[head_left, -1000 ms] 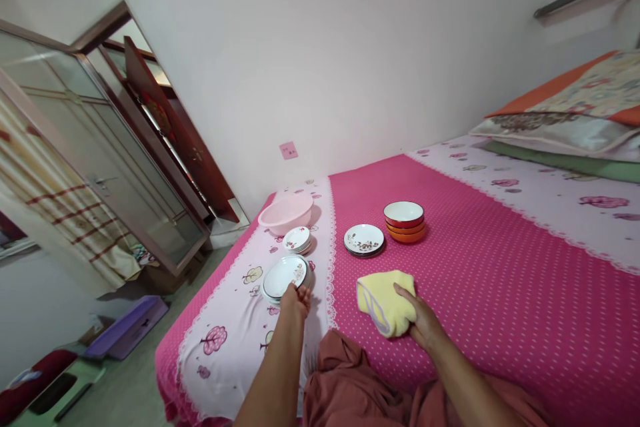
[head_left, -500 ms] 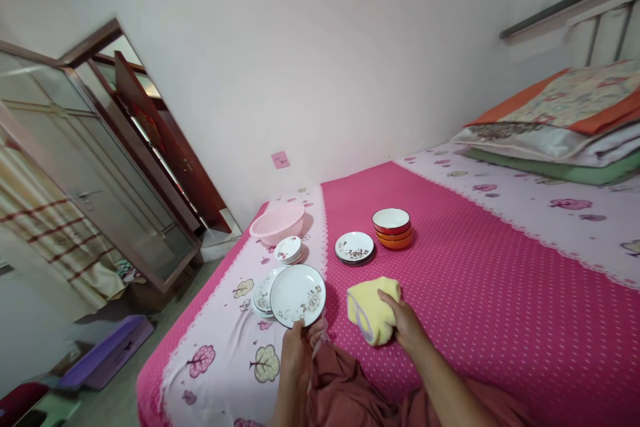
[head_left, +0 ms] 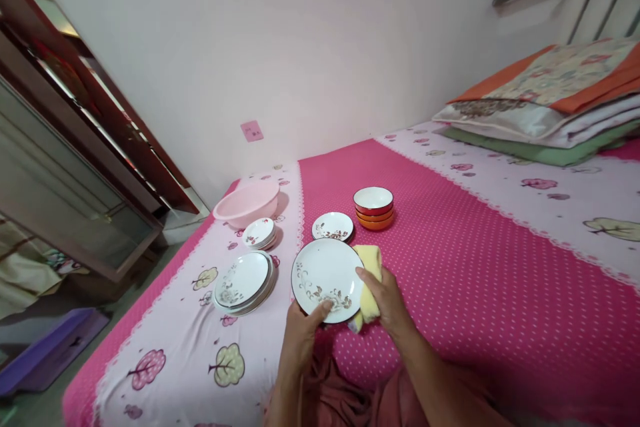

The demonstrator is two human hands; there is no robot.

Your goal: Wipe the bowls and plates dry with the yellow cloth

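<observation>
- At the bottom centre, the lap in reddish-brown cloth [head_left: 345, 390] lies below both forearms.
- The left hand [head_left: 301, 335] is clamped on the flowered plate [head_left: 325, 273], thumb on its face, other fingers hidden underneath; the plate is in the lower middle of the frame, raised above the bed [head_left: 450, 293].
- The right hand [head_left: 385, 297] grips the yellow cloth [head_left: 370, 260] at the plate's right edge, thumb on top; its remaining fingers are largely out of sight.
- At lower left, a stack of large plates [head_left: 243, 280] sits on the pale printed band, well apart from the hands.
- At far lower left, a purple tub [head_left: 50, 350] is on the floor.
- Just above the held plate, a stack of dark-rimmed plates [head_left: 333, 225] is partly covered by it in this view.
- Left of centre, small dishes [head_left: 259, 232] are stacked just in front of the pink basin [head_left: 247, 205].
- Right of the dark-rimmed plates, orange and red bowls [head_left: 374, 208] are nested upright.
- At upper right, pillows [head_left: 545, 93] are piled on the bed.
</observation>
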